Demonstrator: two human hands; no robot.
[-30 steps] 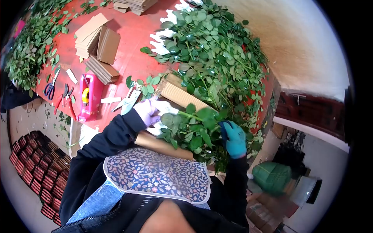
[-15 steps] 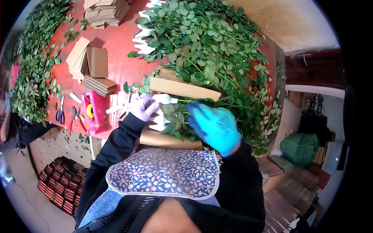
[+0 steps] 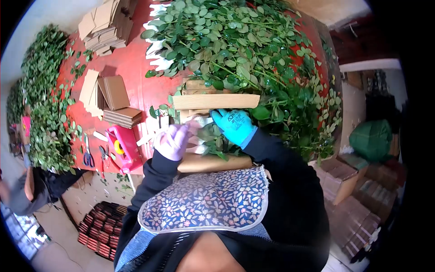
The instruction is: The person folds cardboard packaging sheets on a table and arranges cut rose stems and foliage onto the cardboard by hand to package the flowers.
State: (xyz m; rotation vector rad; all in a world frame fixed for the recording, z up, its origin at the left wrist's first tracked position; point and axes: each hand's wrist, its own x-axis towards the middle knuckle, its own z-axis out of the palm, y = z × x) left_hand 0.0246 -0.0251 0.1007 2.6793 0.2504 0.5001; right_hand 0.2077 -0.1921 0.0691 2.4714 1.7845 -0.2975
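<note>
My left hand (image 3: 171, 142), in a lilac glove, is just left of a white-netted flower head (image 3: 205, 121). Its bent fingers are smeared by motion, and I cannot tell if they hold anything. On the right side of that head, my right hand (image 3: 235, 127) in a teal and dark blue glove has its fingers closed round the leafy stem, which looks like a rose; the grip is partly hidden. Another netted head (image 3: 197, 149) lies below, with leaves beside it. Just above my hands is a corrugated cardboard strip (image 3: 216, 101). A brown paper roll (image 3: 215, 163) lies along the table's near edge.
Leafy stems (image 3: 235, 50) cover the back of the red table (image 3: 136, 68). Cardboard pieces (image 3: 115, 93) are stacked to the left, near a pink tape dispenser (image 3: 124, 148), scissors (image 3: 87, 154) and pruning shears (image 3: 107, 156). Cartons (image 3: 337, 181) stand at right. Another person's arm (image 3: 28, 183) shows at far left.
My right hand has moved left and up to the netted head, and its fingers have closed. My left hand has drawn back slightly towards me. The whole view has shifted and turned slightly.
</note>
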